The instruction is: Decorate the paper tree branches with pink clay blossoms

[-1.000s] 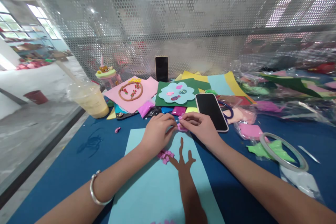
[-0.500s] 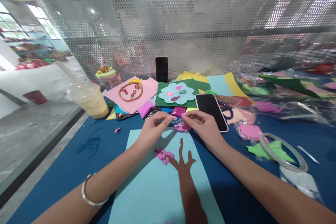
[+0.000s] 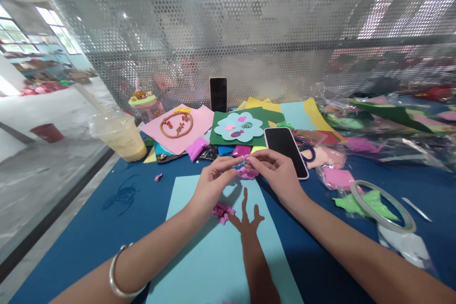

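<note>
A small bit of pink clay [image 3: 245, 156] shows at the fingertips of my right hand [image 3: 280, 173], which pinches it. My left hand [image 3: 213, 183] reaches its forefinger to this bit, with the thumb held apart below. Just under the fingertips lies a larger lump of pink clay [image 3: 247, 173]. Below my hands a light blue sheet [image 3: 199, 256] bears a brown tree shape [image 3: 254, 247]. Crumpled pink clay pieces [image 3: 223, 213] cluster at the end of its left branch, partly behind my left wrist.
A phone [image 3: 287, 152] lies beyond my right hand, and another phone [image 3: 218, 95] stands upright at the back. A drink cup [image 3: 119, 135] is at the left table edge. On the right are a tape roll [image 3: 383, 206] and green clay [image 3: 374, 204]. A perforated metal panel [image 3: 249, 23] rises behind.
My left hand has turned and its forefinger has stretched right to the pink bit, while its thumb has parted from the fingers. My right hand has stayed nearly still.
</note>
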Demonstrator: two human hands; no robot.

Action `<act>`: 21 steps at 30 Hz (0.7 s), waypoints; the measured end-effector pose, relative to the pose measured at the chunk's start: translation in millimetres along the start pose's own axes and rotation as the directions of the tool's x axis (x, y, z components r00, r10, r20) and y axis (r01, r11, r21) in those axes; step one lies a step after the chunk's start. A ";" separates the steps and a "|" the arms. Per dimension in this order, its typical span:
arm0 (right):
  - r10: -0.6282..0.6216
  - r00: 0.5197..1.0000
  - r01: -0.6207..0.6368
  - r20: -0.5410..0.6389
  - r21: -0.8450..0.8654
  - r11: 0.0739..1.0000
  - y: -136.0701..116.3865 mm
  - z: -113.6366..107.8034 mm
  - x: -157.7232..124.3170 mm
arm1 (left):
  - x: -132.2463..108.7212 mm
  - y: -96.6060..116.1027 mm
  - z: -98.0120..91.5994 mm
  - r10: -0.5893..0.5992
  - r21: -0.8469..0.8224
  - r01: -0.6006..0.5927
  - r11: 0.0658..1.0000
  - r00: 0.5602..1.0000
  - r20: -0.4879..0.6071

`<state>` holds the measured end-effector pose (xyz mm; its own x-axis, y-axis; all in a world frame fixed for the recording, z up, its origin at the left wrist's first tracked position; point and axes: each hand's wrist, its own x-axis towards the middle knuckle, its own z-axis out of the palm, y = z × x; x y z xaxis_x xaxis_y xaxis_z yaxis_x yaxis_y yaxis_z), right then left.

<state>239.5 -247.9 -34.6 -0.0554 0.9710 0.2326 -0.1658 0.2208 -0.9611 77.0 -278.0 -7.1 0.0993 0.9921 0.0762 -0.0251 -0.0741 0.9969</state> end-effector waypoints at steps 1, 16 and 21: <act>-0.001 1.000 0.001 0.002 -0.007 1.000 0.4 -0.2 0.2 | 0.3 -0.3 0.2 -0.005 -0.010 0.005 1.000 1.000 -0.008; -0.053 0.996 0.065 0.074 -0.167 0.984 4.1 -1.8 4.2 | 0.2 0.6 -1.2 -0.113 -0.098 0.110 0.989 0.993 -0.027; -0.054 0.997 0.063 0.056 -0.186 0.981 4.2 -2.2 4.2 | 1.3 -1.7 -1.9 -0.111 -0.095 0.109 0.989 0.994 -0.016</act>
<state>240.7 -242.7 -37.9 -0.1017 0.9510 0.2919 0.0171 0.2950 -0.9553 75.3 -276.4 -8.7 0.0859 0.9957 -0.0354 -0.1082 0.0447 0.9931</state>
